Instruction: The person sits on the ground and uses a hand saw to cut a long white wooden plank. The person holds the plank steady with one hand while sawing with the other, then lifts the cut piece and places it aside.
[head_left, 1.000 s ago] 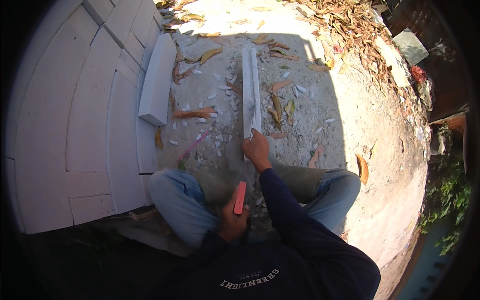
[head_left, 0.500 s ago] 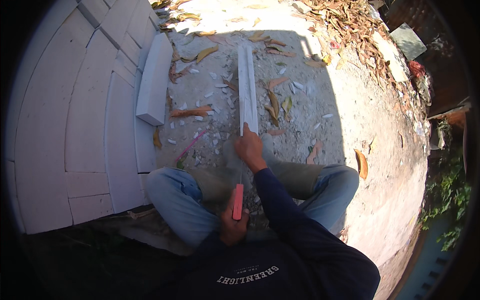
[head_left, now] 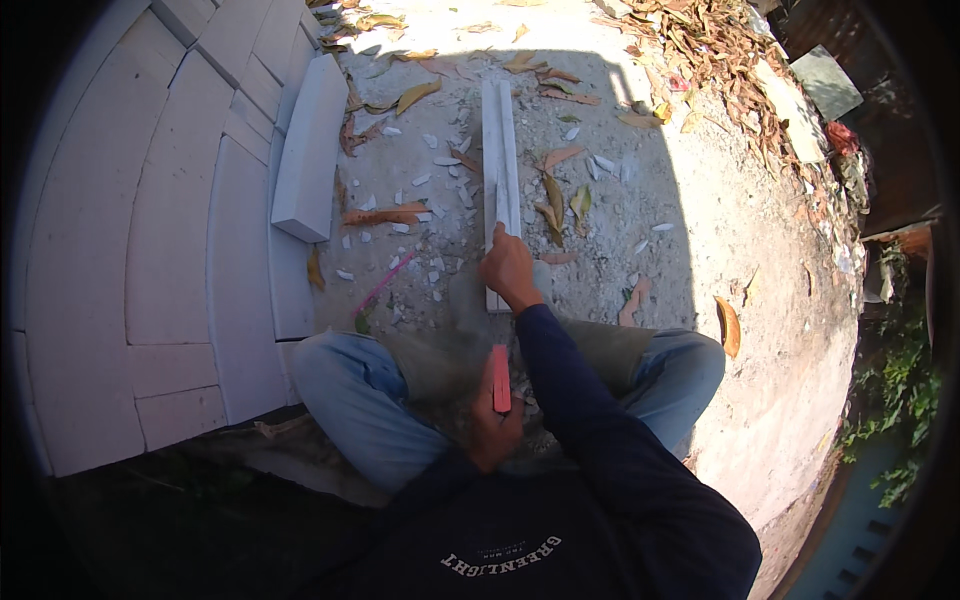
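A long, narrow white block (head_left: 491, 160) lies on the ground, pointing away from me, with a lengthwise line or groove along its top. My right hand (head_left: 512, 272) is closed over its near part, the forefinger side pressed on top. Close to my body, my left hand (head_left: 492, 435) grips the red handle (head_left: 501, 380) of a saw. The saw's thin blade is edge-on and blurred, so I cannot tell where its tip meets the block. The block's near end sits between my bent legs.
Stacked white blocks (head_left: 170, 200) form a wall at the left, with one loose block (head_left: 308, 150) leaning along it. White chips, dry leaves (head_left: 415, 95) and a pink strip (head_left: 383, 285) litter the ground. My jeans-clad knees (head_left: 345, 385) flank the work. A leaf pile lies far right.
My left hand has moved the red-handled saw forward and slightly right. My right hand still holds the block; the block's near end now shows below that hand.
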Demonstrator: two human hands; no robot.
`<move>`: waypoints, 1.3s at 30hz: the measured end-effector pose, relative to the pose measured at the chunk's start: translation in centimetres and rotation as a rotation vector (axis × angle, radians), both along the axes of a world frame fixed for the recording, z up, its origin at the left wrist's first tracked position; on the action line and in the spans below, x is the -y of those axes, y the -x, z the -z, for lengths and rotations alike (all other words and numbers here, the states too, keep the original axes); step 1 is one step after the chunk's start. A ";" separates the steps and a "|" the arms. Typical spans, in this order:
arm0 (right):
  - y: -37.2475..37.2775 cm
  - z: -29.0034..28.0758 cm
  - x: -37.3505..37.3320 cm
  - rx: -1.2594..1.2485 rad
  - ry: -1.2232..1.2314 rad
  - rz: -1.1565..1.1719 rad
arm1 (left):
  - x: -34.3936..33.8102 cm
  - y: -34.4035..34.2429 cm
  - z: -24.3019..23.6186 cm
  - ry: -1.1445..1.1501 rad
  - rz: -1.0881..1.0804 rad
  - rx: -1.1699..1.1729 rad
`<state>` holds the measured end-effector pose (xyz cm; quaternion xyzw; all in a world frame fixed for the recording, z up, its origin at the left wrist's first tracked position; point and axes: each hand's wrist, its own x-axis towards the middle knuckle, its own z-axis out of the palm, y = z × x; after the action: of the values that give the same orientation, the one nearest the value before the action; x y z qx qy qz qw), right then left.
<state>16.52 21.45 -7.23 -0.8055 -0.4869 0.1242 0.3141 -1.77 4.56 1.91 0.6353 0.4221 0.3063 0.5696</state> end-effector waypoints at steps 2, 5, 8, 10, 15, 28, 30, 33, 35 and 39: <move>-0.2 -0.6 0.2 -0.041 0.021 0.025 | -0.1 0.0 0.4 0.002 -0.006 0.027; 0.2 -1.3 1.2 -0.241 -0.026 0.095 | -0.2 0.9 0.3 0.121 -0.038 0.035; 1.8 -1.1 3.8 -0.458 -0.145 0.410 | 0.7 2.4 -1.7 0.157 -0.073 0.045; 3.5 2.2 7.1 -0.467 -0.030 0.738 | 1.2 3.0 -2.7 0.111 -0.061 0.052; 6.4 4.3 9.7 -1.543 -0.004 0.898 | -2.4 3.2 -3.3 0.048 -0.131 0.109; 6.7 10.2 7.1 -1.640 -0.439 0.815 | -3.5 2.8 -0.6 0.009 0.004 0.059; 5.3 10.7 6.4 -1.626 -0.424 0.747 | -3.5 1.8 -0.6 0.055 0.033 0.045; 1.5 9.3 5.3 -1.592 -0.196 0.550 | -3.7 0.8 -0.4 0.079 0.029 0.049; -1.6 5.5 5.2 -1.459 0.175 0.401 | -4.3 0.5 1.0 0.055 -0.009 0.079; -6.3 2.9 3.5 -0.584 0.212 0.314 | -5.6 -1.5 1.7 0.077 -0.029 0.142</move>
<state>22.85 17.92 -10.09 -0.8291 -0.2308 0.3496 0.3702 -0.28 10.12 0.22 0.5833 0.4012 0.3426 0.6176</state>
